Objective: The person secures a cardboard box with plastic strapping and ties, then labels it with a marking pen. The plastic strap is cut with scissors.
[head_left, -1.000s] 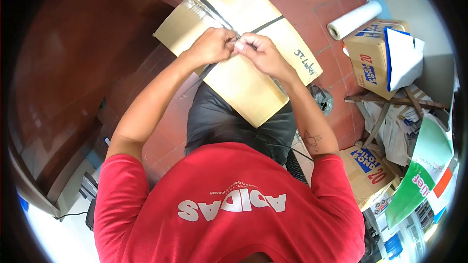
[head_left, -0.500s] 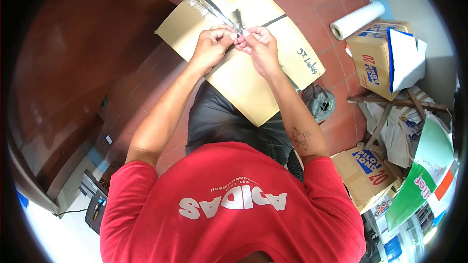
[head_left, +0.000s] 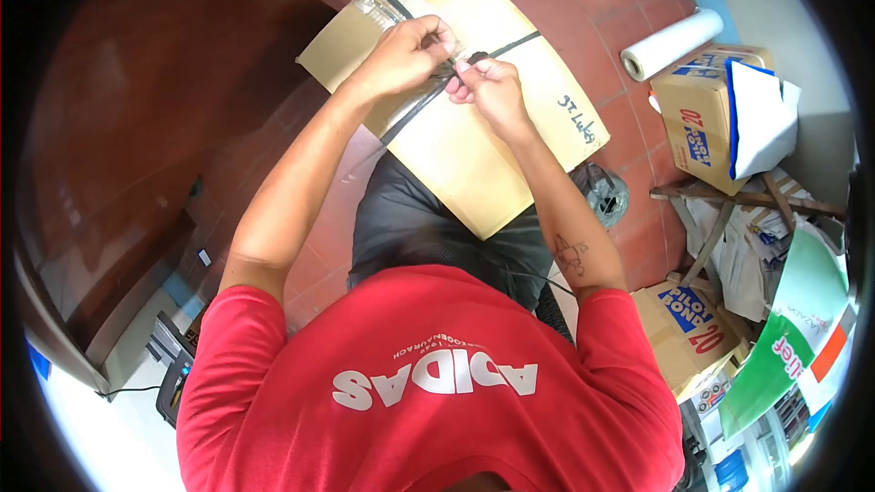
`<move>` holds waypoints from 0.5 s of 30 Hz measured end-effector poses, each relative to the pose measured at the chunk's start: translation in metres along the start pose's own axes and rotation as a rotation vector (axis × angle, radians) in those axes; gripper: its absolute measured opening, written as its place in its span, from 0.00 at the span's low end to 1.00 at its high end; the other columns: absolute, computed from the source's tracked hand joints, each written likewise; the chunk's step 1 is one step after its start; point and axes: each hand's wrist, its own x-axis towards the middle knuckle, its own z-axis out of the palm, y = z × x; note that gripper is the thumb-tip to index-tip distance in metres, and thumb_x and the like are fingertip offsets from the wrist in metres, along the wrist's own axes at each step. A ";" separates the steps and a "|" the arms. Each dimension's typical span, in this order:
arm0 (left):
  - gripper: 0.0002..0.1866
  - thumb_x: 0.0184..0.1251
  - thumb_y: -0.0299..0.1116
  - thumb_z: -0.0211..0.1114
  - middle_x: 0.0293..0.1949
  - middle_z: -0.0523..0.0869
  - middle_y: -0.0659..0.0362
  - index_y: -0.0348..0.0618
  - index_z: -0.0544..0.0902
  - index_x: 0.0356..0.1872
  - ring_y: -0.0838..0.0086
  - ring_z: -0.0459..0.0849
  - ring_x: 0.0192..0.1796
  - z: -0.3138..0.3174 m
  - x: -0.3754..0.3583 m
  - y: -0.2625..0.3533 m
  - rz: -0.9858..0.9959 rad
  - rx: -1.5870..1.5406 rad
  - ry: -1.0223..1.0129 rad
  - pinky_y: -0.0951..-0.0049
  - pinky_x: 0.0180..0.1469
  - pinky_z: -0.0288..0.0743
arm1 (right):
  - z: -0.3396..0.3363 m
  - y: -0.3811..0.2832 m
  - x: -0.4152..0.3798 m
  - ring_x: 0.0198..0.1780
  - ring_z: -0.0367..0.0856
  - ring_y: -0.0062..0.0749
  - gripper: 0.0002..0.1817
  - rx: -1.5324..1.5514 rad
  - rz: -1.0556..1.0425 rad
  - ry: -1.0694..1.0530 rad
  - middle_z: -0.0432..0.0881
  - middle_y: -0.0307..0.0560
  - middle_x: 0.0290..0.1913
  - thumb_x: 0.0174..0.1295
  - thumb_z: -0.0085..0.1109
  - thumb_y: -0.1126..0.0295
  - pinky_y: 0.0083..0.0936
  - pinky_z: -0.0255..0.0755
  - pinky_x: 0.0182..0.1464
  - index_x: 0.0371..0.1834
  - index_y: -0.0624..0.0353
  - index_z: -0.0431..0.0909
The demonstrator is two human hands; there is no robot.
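A large cardboard box [head_left: 529, 146] with black handwriting stands in front of my legs. Black plastic twine [head_left: 518, 41] runs across its top in two crossing lines. Near the crossing, my left hand [head_left: 406, 56] is closed in a pinch, raised a little above the box, with a thin piece of the twine running from its fingertips. My right hand [head_left: 490, 91] is closed on the twine at the crossing, thumb on top, a dark bunch of it showing behind the fingers. Clear tape [head_left: 378, 11] shines on the lid's far left part.
A roll of twine [head_left: 605, 193] sits on the tiled floor right of the box, partly behind my forearm. Farther right are a white roll [head_left: 673, 43], printed cartons [head_left: 697, 128] and a wooden stand [head_left: 720, 228]. Dark brown furniture [head_left: 137, 128] fills the left side.
My left hand has moved up and away from the box's near side, its fingers lifting. My right hand stays near the crossing, and the dark bunch of twine now lies lower and farther right.
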 end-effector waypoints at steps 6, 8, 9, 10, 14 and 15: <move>0.16 0.66 0.16 0.58 0.46 0.87 0.53 0.34 0.82 0.54 0.73 0.86 0.45 0.014 -0.012 -0.006 0.015 -0.072 -0.136 0.71 0.50 0.81 | 0.001 -0.001 -0.001 0.29 0.80 0.21 0.14 0.061 -0.026 -0.027 0.85 0.45 0.29 0.75 0.52 0.67 0.20 0.78 0.34 0.42 0.70 0.79; 0.20 0.65 0.15 0.58 0.43 0.89 0.52 0.35 0.81 0.59 0.74 0.87 0.41 0.014 -0.011 -0.005 0.011 -0.021 -0.145 0.74 0.48 0.82 | -0.001 0.004 -0.001 0.29 0.80 0.21 0.14 0.029 -0.043 -0.033 0.85 0.45 0.29 0.75 0.52 0.67 0.20 0.78 0.35 0.42 0.70 0.79; 0.21 0.65 0.15 0.59 0.43 0.90 0.52 0.35 0.81 0.60 0.76 0.87 0.41 0.013 -0.011 -0.003 0.046 0.009 -0.150 0.74 0.48 0.82 | -0.002 0.006 0.000 0.29 0.80 0.21 0.14 0.000 -0.064 -0.043 0.85 0.46 0.29 0.75 0.51 0.68 0.20 0.78 0.35 0.43 0.70 0.79; 0.22 0.65 0.15 0.61 0.42 0.90 0.52 0.36 0.81 0.61 0.77 0.87 0.40 0.012 -0.010 -0.004 0.082 0.041 -0.151 0.75 0.48 0.82 | -0.001 0.005 0.001 0.29 0.80 0.21 0.14 0.000 -0.065 -0.046 0.85 0.46 0.29 0.75 0.51 0.68 0.20 0.78 0.35 0.43 0.70 0.79; 0.24 0.64 0.16 0.63 0.40 0.91 0.54 0.37 0.80 0.62 0.79 0.87 0.38 0.015 -0.009 -0.008 0.159 0.003 -0.108 0.76 0.46 0.82 | -0.003 0.003 -0.001 0.28 0.80 0.21 0.13 -0.034 -0.085 -0.031 0.85 0.46 0.29 0.75 0.50 0.70 0.20 0.78 0.33 0.42 0.72 0.78; 0.23 0.63 0.16 0.65 0.39 0.91 0.54 0.36 0.81 0.61 0.79 0.87 0.37 0.017 -0.009 -0.010 0.118 -0.060 -0.071 0.77 0.44 0.82 | -0.003 0.003 -0.001 0.28 0.80 0.21 0.13 -0.051 -0.081 -0.022 0.85 0.46 0.29 0.75 0.49 0.71 0.20 0.77 0.33 0.41 0.73 0.78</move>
